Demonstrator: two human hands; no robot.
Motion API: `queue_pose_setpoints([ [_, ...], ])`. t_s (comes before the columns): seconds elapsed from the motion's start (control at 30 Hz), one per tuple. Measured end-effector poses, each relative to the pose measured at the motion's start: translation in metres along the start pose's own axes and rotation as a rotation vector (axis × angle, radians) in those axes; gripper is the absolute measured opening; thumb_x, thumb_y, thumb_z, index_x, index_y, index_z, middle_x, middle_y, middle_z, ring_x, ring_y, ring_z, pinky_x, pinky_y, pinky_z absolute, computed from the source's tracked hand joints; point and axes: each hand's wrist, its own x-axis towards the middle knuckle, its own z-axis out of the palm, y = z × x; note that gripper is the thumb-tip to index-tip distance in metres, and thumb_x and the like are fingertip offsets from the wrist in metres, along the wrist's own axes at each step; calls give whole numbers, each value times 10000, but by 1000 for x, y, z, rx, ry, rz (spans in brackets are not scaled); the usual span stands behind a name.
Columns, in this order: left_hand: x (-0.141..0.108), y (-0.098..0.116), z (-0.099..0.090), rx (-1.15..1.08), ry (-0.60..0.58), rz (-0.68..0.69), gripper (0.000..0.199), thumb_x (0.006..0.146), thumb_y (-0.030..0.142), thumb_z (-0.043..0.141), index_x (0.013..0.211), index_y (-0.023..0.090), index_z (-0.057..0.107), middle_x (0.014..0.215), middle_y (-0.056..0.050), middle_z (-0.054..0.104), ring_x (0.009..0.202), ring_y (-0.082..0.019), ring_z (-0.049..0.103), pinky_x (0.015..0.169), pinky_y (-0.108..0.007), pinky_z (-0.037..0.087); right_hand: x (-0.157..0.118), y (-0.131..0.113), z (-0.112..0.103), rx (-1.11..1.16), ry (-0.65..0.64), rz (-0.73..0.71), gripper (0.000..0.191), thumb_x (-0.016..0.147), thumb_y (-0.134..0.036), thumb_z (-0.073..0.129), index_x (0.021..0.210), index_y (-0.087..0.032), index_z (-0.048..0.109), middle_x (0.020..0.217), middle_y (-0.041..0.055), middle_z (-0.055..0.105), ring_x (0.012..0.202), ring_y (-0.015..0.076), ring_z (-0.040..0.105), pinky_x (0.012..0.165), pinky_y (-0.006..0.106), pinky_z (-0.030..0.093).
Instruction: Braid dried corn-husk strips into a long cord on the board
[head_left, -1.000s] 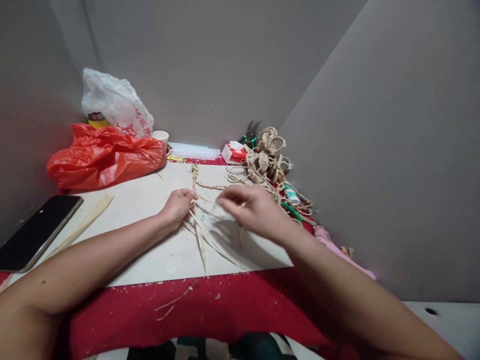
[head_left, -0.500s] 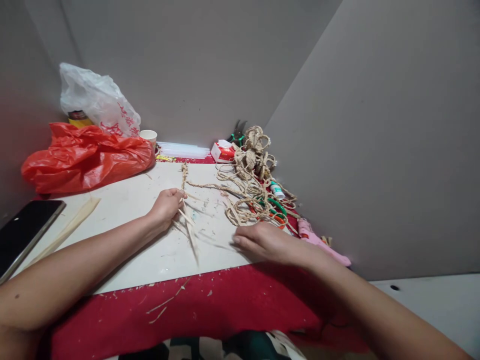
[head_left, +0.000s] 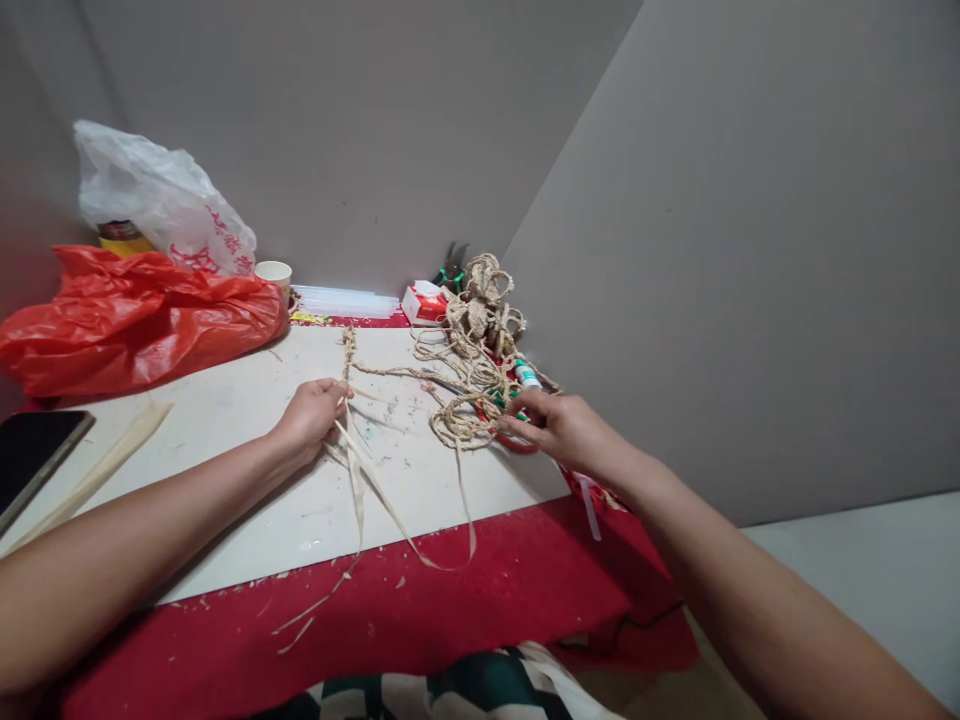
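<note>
Left hand (head_left: 311,415) closed, thumb and fingertips pinching the near end of a short braid (head_left: 349,350) that lies on the white surface (head_left: 300,530), pointing away from the body. Pale loose strips (head_left: 355,495) fan out below the grip; one long strip loops past the near edge, over red cloth (head_left: 420,625), and curves back up toward a coil of braided cord (head_left: 456,432). Right hand (head_left: 566,430) at the coil's right side, fingers bent; cannot tell whether it grips anything. Red curved handle (head_left: 519,447) just below its fingertips. Thin cord runs from beside the braid to the coil.

Beyond the coil: heaped cord (head_left: 478,310), white-and-green bottle (head_left: 527,375), tissue box (head_left: 421,306), green-handled cutters (head_left: 451,270). Far edge: clear sticks (head_left: 345,302), paper cup (head_left: 274,273). Left: red bag (head_left: 150,320), whitish bag (head_left: 157,185) behind it; nearer, wide pale strip (head_left: 124,455) and dark phone (head_left: 34,450).
</note>
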Motion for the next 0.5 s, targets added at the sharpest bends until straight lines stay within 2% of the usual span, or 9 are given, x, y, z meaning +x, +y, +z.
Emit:
queue_pose_setpoints([
  [0.13, -1, 0, 0, 5, 1, 6, 158, 826, 225, 469, 679, 168, 466, 402, 94, 254, 331, -40, 186, 343, -166, 136, 4, 10, -24, -31, 217, 146, 270, 806, -430, 541, 776, -170, 610, 526, 12, 481, 478, 123, 387, 500, 282, 311],
  [0.17, -1, 0, 0, 6, -1, 8, 153, 823, 218, 469, 679, 167, 468, 402, 93, 258, 330, -39, 187, 343, -167, 134, 3, 10, -30, -14, 224, 150, 282, 801, -440, 548, 801, -166, 618, 526, 10, 471, 479, 125, 377, 501, 287, 310],
  [0.2, -1, 0, 0, 7, -3, 10, 150, 820, 212, 470, 677, 166, 469, 401, 93, 259, 329, -39, 187, 343, -167, 132, 1, 6, -33, 23, 177, 125, 294, 797, -442, 557, 850, -161, 627, 531, 5, 463, 484, 127, 371, 502, 288, 313],
  [0.23, -1, 0, 0, 9, -6, 12, 149, 818, 209, 471, 675, 167, 470, 399, 94, 257, 328, -40, 186, 342, -167, 129, -3, 1, -34, 81, 68, 68, 312, 800, -432, 557, 930, -157, 629, 552, 1, 466, 497, 127, 377, 509, 284, 325],
  [0.3, 0, -1, 0, 18, -11, 12, 153, 815, 219, 476, 670, 167, 475, 396, 97, 251, 326, -41, 186, 342, -167, 131, -12, -16, -25, 208, -260, -98, 374, 806, -374, 560, 1116, -165, 587, 642, 7, 518, 556, 128, 436, 552, 264, 371],
  [0.37, 3, -2, 0, 23, 1, 14, 154, 813, 235, 479, 676, 167, 489, 389, 98, 253, 320, -44, 193, 342, -168, 141, -25, -32, -10, 227, -549, -236, 411, 796, -289, 566, 1195, -195, 548, 758, 20, 576, 644, 131, 505, 619, 252, 404],
  [0.43, 4, -4, 0, 21, 31, 19, 134, 803, 221, 476, 684, 165, 505, 383, 92, 283, 314, -49, 213, 345, -172, 147, -36, -42, 2, 190, -685, -306, 305, 805, -239, 544, 1103, -195, 594, 801, 34, 598, 696, 140, 535, 652, 259, 418],
  [0.5, 2, -7, 0, 25, 63, 31, 116, 781, 177, 478, 671, 159, 510, 397, 70, 355, 324, -54, 273, 354, -178, 153, -40, -48, 5, 167, -685, -330, 167, 860, -252, 484, 852, -183, 636, 740, 54, 602, 665, 146, 541, 634, 272, 429],
])
